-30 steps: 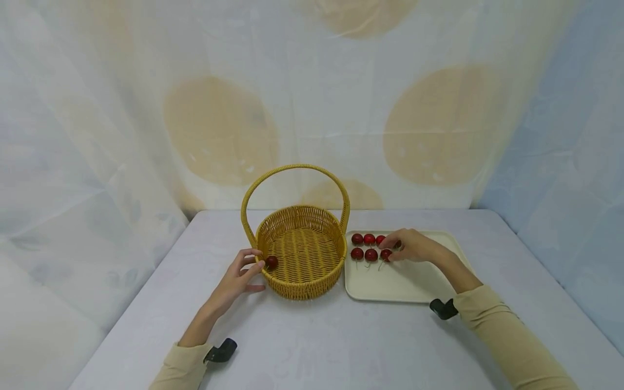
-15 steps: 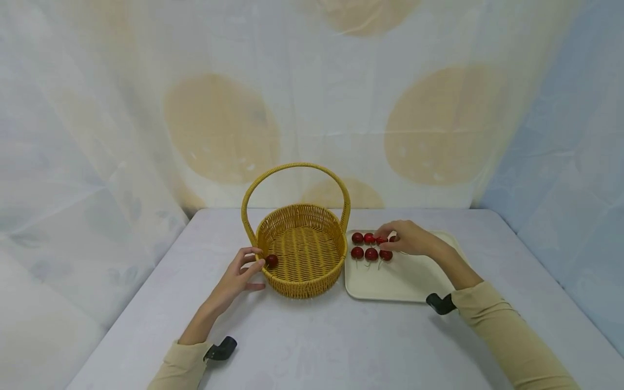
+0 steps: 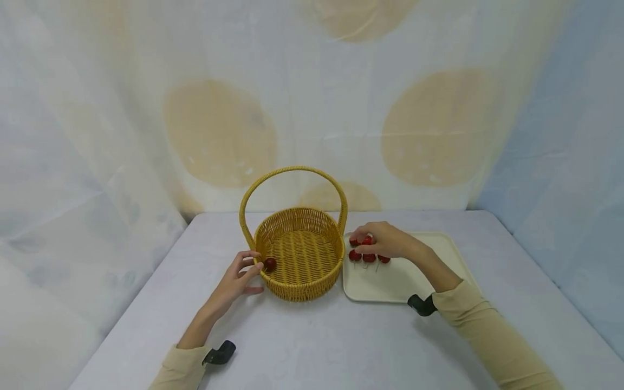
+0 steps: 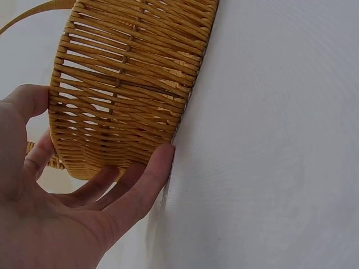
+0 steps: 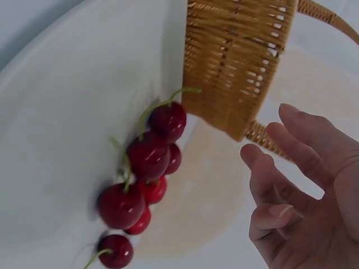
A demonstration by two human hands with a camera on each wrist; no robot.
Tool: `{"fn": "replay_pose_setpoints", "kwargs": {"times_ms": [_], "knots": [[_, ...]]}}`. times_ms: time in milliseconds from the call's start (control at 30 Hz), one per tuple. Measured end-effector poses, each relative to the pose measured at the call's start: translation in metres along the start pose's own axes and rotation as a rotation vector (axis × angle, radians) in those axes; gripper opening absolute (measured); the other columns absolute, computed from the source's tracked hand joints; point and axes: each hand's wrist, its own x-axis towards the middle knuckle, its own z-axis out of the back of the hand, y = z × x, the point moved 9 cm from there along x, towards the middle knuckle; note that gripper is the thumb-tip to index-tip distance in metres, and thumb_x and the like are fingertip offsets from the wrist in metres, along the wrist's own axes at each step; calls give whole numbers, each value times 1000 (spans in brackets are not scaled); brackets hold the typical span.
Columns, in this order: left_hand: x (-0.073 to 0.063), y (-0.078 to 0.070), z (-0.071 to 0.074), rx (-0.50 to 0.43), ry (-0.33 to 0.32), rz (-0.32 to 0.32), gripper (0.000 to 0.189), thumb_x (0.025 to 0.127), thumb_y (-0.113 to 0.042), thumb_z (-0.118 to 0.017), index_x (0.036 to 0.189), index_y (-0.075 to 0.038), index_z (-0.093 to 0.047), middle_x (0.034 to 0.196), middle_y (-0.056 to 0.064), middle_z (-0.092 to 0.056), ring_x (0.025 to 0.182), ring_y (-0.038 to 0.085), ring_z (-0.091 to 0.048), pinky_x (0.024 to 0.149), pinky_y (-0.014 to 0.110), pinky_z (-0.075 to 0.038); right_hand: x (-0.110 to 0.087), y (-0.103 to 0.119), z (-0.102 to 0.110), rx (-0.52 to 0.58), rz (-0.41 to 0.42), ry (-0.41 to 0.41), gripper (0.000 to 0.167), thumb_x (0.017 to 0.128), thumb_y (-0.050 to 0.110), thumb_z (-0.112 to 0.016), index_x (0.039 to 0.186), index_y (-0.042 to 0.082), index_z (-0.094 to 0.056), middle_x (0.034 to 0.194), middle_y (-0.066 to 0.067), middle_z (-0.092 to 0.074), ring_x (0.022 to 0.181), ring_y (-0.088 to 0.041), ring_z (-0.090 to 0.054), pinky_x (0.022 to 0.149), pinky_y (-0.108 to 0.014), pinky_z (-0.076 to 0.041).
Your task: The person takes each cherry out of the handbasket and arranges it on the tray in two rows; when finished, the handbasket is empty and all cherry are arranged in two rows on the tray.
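Note:
My left hand (image 3: 239, 279) lies against the left side of a yellow woven basket (image 3: 302, 292). In the left wrist view, its thumb touches the rim, and its extended fingers (image 4: 137, 196) spread over the wicker wall down to the tabletop. One dark red cherry (image 3: 270, 264) sits inside the basket near that hand. My right hand (image 3: 382, 241) hovers above several red cherries (image 3: 369, 258) lined up in two rows on a cream tray (image 3: 390, 290). Its loosely bent fingers hold nothing in the right wrist view, apart from the stemmed cherries (image 5: 148, 156). Part of the back row is hidden under this hand.
The tray stands just right of the basket, their edges close together. A tall arched handle (image 3: 292, 169) rises over the basket. Patterned cloth (image 3: 312, 108) hangs behind and beside the white table (image 3: 312, 346).
My right hand has moved left across the tray, from the right end of the cherry rows to above their left part. My left hand has stayed at the basket.

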Motion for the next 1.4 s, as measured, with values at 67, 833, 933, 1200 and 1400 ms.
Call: {"fn": "replay_pose_setpoints", "kwargs": {"times_ms": [67,833,933,1200,1400], "knots": [[0,1,0,-4,-1,2,46,98,-38,-59,136,-22,-38,148,16,-34,132,41,-47,82,47,-61,4,8,-2,-6,21,3,32,93,24,-68,122,9,-67,109,-7,-71,94,-19,-63,85,-37,-57],[1,4,-1,-23,3,10,46,98,-37,-59,136,-22,-38,148,16,-34,133,41,-46,83,49,-61,46,71,-32,-96,144,39,27,95,22,-66,120,13,-66,115,-9,-69,105,-22,-65,88,-35,-57],[1,4,-1,-16,8,10,46,98,-37,-59,136,-21,-37,147,16,-34,133,42,-46,83,48,-61,52,74,-39,-94,140,52,27,95,23,-66,120,14,-67,111,-6,-69,100,-20,-65,82,-30,-55],[1,2,1,-6,1,12,48,98,-38,-59,137,-20,-37,146,15,-35,132,40,-47,83,47,-61,68,81,-59,-47,146,73,26,93,20,-68,118,12,-67,104,-4,-70,94,-19,-65,78,-28,-54],[3,1,-1,-4,2,8,47,98,-38,-59,136,-21,-37,147,16,-34,132,41,-47,82,47,-61,79,86,-73,-13,151,79,29,92,24,-70,118,11,-67,108,-8,-70,99,-22,-65,82,-28,-54]]}}
